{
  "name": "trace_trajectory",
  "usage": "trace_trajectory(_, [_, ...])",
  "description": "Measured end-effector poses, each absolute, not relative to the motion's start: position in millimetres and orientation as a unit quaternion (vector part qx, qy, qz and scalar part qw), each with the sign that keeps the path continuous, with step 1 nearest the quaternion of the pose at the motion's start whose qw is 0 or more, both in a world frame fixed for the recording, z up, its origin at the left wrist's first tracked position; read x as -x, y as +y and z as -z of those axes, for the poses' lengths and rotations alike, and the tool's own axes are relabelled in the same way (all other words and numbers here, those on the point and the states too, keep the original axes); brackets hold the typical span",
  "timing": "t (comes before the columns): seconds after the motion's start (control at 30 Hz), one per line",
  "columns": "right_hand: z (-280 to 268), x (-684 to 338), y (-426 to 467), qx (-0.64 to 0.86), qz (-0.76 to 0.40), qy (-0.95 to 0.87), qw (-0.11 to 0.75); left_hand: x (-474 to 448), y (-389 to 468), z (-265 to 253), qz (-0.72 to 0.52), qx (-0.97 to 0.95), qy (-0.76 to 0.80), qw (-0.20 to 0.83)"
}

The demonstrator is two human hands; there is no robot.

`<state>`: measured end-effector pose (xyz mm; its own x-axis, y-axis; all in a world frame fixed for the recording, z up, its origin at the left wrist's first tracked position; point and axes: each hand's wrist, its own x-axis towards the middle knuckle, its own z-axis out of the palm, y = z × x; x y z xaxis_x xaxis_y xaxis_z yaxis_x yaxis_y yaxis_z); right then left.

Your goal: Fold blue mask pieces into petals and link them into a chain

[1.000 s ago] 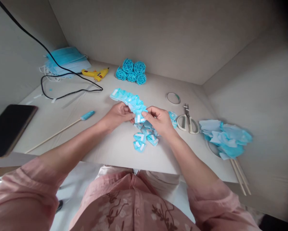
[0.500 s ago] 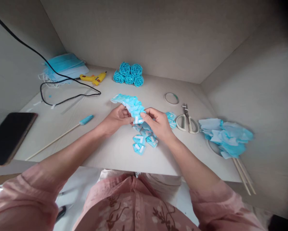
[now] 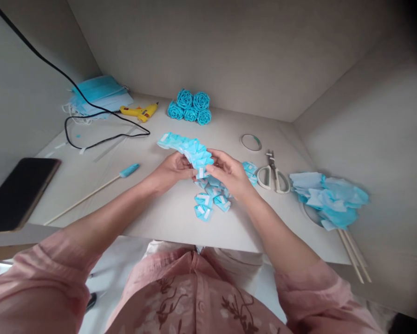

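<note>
Between both hands is a strip of overlapping folded blue petals [image 3: 187, 146], curving from upper left down to the right, with white tape on its near end. My left hand [image 3: 172, 172] pinches the strip's lower edge. My right hand [image 3: 227, 171] grips the near end, thumb on top and fingers behind. Loose folded blue pieces [image 3: 204, 206] with white tape strips lie below the hands, partly hidden by them. More such pieces [image 3: 250, 171] lie just right of my right hand. Scissors [image 3: 273, 174] with white handles rest beyond those.
Rolled blue rosettes [image 3: 190, 109] are stacked at the back. Left are a yellow glue gun [image 3: 142, 112] with a black cable [image 3: 104, 139], face masks [image 3: 99, 95], a blue-tipped stick [image 3: 90, 197] and a phone [image 3: 22, 192]. Right are a tape roll [image 3: 250, 142], crumpled blue fabric [image 3: 329, 195] and wooden sticks [image 3: 353, 255].
The view has shifted slightly, moving the table items a little to the right. My right fingers have shifted slightly at the strip's near end; both hands still hold it.
</note>
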<state>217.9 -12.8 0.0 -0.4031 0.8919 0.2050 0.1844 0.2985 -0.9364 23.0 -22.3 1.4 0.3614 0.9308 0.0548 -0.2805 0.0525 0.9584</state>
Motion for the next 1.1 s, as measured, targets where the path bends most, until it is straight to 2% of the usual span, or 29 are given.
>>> trace_trajectory(0.17, [8.2,-215.3,-11.6,0.386,-0.465,-0.688,0.400,-23.3,-20.9,3.4,-0.460,-0.507,0.302,0.663])
trace_trajectory(0.4, [1.6,-217.3,-13.1,0.380,-0.544,-0.617,0.422,-21.9,-19.4,3.4,-0.478,-0.491,0.290,0.668])
trace_trajectory(0.6, [1.8,-218.5,-11.9,0.417,-0.543,-0.591,0.427,-19.7,-16.8,0.8,-0.526,-0.454,0.308,0.650])
trace_trajectory(0.83, [-5.1,-214.6,-13.9,0.421,-0.546,-0.583,0.430,-18.7,-16.4,1.0,-0.511,-0.445,0.296,0.673])
trace_trajectory(1.1, [-10.6,-213.3,-17.7,0.431,-0.572,-0.592,0.371,-19.2,-18.6,3.8,-0.444,-0.498,0.307,0.678])
